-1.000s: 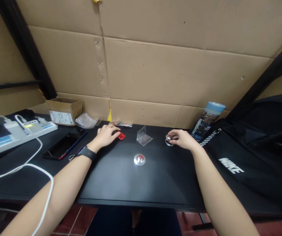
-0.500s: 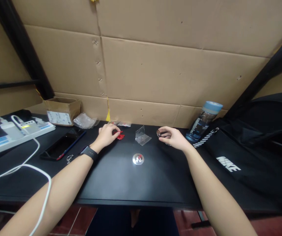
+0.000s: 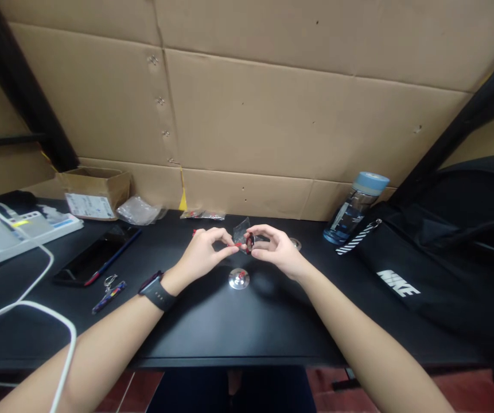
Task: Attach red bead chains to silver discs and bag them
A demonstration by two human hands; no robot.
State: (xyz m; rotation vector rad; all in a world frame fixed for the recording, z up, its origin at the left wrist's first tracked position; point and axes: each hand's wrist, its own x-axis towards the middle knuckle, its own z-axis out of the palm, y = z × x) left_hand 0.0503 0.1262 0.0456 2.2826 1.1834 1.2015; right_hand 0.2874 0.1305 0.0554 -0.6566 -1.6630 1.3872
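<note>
Over the middle of the table, my left hand (image 3: pixel 206 252) pinches a small red piece (image 3: pixel 238 245) between thumb and fingers. Facing it, my right hand (image 3: pixel 277 251) grips a small round metal piece (image 3: pixel 251 243), dark and red on the side toward the left hand. The two pieces are close together; whether they touch I cannot tell. Below them a shiny silver disc (image 3: pixel 234 280) with a red spot near its middle lies on the table. A clear plastic packet (image 3: pixel 241 228) stands behind the fingers, partly covered. Another ring-like metal piece (image 3: pixel 297 245) shows behind my right hand.
To the left are a power strip (image 3: pixel 63 226) with white cables, a phone (image 3: pixel 100 252), a keychain (image 3: pixel 109 295), a cardboard box (image 3: pixel 94 192) and plastic bags (image 3: pixel 139 210). A water bottle (image 3: pixel 354 209) and black bag (image 3: pixel 444 252) stand right. Cardboard (image 3: pixel 251 132) walls the back.
My left hand has moved right from the red pieces, now holding one. My right hand has come left with the round metal piece, so both hands are close together. The view has shifted slightly.
</note>
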